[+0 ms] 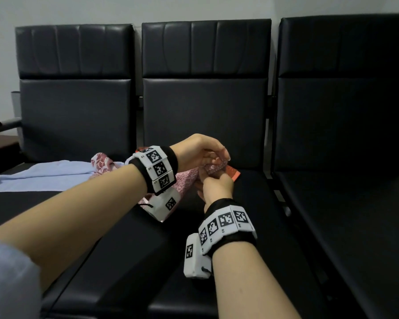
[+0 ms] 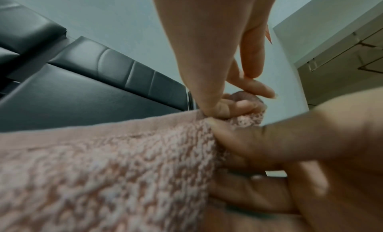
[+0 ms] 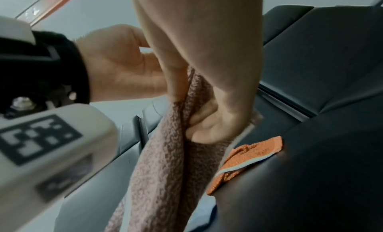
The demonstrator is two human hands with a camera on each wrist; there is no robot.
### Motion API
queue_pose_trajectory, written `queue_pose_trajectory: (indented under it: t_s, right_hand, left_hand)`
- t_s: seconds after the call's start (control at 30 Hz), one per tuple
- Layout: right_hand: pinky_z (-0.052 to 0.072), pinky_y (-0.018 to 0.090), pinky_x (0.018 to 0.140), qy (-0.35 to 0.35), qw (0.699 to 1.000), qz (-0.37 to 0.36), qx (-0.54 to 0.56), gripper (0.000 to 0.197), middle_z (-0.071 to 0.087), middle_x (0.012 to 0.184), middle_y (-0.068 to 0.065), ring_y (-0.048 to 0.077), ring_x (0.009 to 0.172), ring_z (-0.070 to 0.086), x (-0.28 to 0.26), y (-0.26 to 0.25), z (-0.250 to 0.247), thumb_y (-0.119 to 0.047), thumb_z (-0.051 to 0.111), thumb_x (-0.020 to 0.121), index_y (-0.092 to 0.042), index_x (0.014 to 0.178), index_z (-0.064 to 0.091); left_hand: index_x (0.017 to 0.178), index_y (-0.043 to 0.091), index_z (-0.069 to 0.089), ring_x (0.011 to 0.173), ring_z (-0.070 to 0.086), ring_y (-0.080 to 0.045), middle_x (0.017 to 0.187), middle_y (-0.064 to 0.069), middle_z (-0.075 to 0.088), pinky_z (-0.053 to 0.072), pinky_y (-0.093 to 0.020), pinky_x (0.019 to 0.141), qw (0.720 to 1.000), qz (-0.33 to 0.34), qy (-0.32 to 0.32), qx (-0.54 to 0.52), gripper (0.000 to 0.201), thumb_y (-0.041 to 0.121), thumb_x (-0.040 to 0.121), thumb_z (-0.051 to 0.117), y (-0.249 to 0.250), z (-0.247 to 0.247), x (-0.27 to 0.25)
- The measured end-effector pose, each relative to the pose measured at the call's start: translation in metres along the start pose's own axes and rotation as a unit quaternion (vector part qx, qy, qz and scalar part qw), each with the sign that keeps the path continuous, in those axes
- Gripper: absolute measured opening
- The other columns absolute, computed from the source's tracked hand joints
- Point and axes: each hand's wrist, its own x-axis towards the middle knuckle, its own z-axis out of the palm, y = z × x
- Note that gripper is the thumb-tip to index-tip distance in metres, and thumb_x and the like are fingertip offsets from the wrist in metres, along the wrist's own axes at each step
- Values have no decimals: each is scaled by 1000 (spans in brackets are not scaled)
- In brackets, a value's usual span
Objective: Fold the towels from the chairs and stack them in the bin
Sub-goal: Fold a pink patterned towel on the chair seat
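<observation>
A pink speckled towel [image 1: 186, 181] hangs between both my hands above the middle chair seat [image 1: 251, 203]. My left hand [image 1: 214, 157] pinches its upper corner from above, and in the left wrist view the left hand [image 2: 223, 109] nips the hem of the pink towel [image 2: 124, 161]. My right hand [image 1: 213, 179] grips the same towel just below. In the right wrist view the right hand [image 3: 199, 120] holds the bunched pink towel [image 3: 165, 161]. An orange towel [image 1: 235, 175] lies flat on the seat under it, also seen as the orange towel [image 3: 248, 155]. No bin is in view.
A light blue towel [image 1: 44, 173] is spread on the left chair seat, with a red-and-white patterned towel [image 1: 101, 163] crumpled at its right end. Three black padded chairs stand in a row; the right chair [image 1: 355, 192] has nothing on it. A wall is behind them.
</observation>
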Motion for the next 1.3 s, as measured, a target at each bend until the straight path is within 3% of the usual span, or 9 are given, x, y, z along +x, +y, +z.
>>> queue_pose_trajectory:
  t_s: [0.23,0.33,0.47,0.53,0.67,0.83,1.0,1.13,1.3]
  right_hand:
    - [53,50,91,35,999,-20,29,11,69,102,7,30,98,67,-4,-4,-5,-36,65,83,-26,84,60]
    - [52,51,91,63,995,-26,70,22,69,104,9,31,97,67,-4,-12,-14,-45,64,78,-25,84,58]
    - [54,50,88,120,981,-35,150,22,68,93,6,29,93,67,-10,-28,-29,-33,63,90,-23,74,52]
    - [55,49,87,140,973,-39,179,22,65,89,2,28,94,67,-11,-32,-36,-33,62,91,-23,74,52]
    - [60,43,77,151,953,-25,261,16,65,109,8,29,93,69,-13,-38,-46,-32,58,94,-17,96,55]
    - [60,32,64,126,928,-39,349,31,57,127,18,31,102,67,-10,-44,-47,-22,51,98,-7,125,47]
    - [58,36,75,65,953,-35,293,33,47,136,24,33,115,58,-9,-44,-42,-8,42,99,-3,132,46]
    - [53,36,86,117,977,-63,167,27,61,106,8,20,88,58,-9,-38,-31,-10,48,93,-16,117,61]
    - [48,30,75,149,985,-54,70,14,62,88,-3,17,83,59,-11,-37,-35,-12,50,89,-19,96,61]
  left_hand:
    - [93,10,65,74,59,-7,90,-2,64,47,-19,68,995,-8,83,61,10,8,92,55,-5,-4,3]
    - [96,22,66,84,56,-12,98,0,61,48,-28,75,959,-116,116,232,21,41,88,61,-14,-15,-2]
    - [95,35,64,109,52,-10,111,14,61,38,-30,97,945,-216,37,243,60,80,56,61,-19,-31,-19]
    - [113,36,58,127,39,-9,132,15,48,25,-38,113,928,-262,-1,265,70,75,55,66,-26,-43,-25]
    - [131,43,48,135,34,-11,140,17,46,25,-43,115,866,-305,-32,394,95,66,47,85,-46,-51,-28]
    - [122,28,49,114,49,-12,117,12,55,43,-28,96,822,-301,-44,482,62,37,70,82,-55,-24,-23]
    - [102,1,63,73,51,-13,81,-3,55,42,-19,65,884,-249,13,396,25,23,91,62,-50,-15,-15]
    - [97,7,65,88,64,-24,105,-15,67,50,-33,85,960,-246,71,118,18,22,94,56,-36,-16,-12]
    - [106,8,61,92,60,-26,100,-13,66,45,-40,93,967,-194,140,-83,32,36,97,47,-16,-18,-3]
